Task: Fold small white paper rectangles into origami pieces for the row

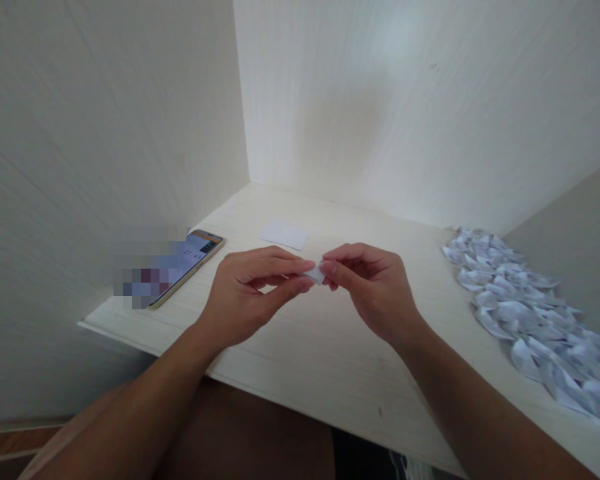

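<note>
Both hands meet over the middle of the table, pinching one small folded piece of white paper (315,274) between them. My left hand (253,287) grips its left end between thumb and fingertips. At the other end, the thumb and index finger of my right hand (375,283) are closed on the same piece, and the fingers cover part of it. Just beyond my hands, a flat white slip of paper (285,235) lies on the table.
A lit smartphone (190,263) lies to the left near the wall. Along the right side spreads a long pile of folded white paper pieces (525,307). Pale panels enclose the white table (300,373), whose front edge is above my legs.
</note>
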A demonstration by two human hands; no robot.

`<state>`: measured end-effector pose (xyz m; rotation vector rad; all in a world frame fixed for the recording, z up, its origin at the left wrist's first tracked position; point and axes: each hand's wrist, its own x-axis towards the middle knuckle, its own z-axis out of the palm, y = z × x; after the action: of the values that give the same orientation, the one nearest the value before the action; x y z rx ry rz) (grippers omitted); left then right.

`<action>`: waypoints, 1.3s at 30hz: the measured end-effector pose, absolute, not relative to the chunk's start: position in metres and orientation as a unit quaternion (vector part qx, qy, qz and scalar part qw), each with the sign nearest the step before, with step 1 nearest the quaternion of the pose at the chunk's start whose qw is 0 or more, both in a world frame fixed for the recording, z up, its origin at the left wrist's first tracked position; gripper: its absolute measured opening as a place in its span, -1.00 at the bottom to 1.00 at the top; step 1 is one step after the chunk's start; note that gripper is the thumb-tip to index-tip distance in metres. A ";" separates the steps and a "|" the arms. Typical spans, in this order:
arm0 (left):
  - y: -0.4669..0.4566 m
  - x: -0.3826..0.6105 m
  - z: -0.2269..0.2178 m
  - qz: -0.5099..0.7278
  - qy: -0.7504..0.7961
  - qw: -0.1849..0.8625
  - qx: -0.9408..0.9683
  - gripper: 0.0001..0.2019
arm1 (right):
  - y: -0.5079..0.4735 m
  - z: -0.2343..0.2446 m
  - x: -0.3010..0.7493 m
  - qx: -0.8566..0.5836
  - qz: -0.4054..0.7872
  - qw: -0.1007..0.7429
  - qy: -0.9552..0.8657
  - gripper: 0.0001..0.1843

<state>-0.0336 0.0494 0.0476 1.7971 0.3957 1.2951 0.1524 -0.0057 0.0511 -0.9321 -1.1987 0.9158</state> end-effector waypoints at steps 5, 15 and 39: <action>0.044 -0.022 0.038 0.510 0.241 0.605 0.562 -0.92 | -0.008 0.053 0.147 -0.450 0.286 0.640 -0.553 -0.87; 0.044 -0.013 0.032 0.542 0.267 0.629 0.488 -0.82 | -0.008 0.049 0.145 -0.448 0.301 0.648 -0.538 -0.90; 0.039 -0.007 0.023 0.566 0.284 0.623 0.459 -0.78 | -0.009 0.046 0.140 -0.469 0.273 0.649 -0.533 -0.89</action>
<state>-0.0070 0.0393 0.0226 1.0546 0.6511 1.3000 0.1398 -0.0090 0.0462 -1.0670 -1.2121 0.6206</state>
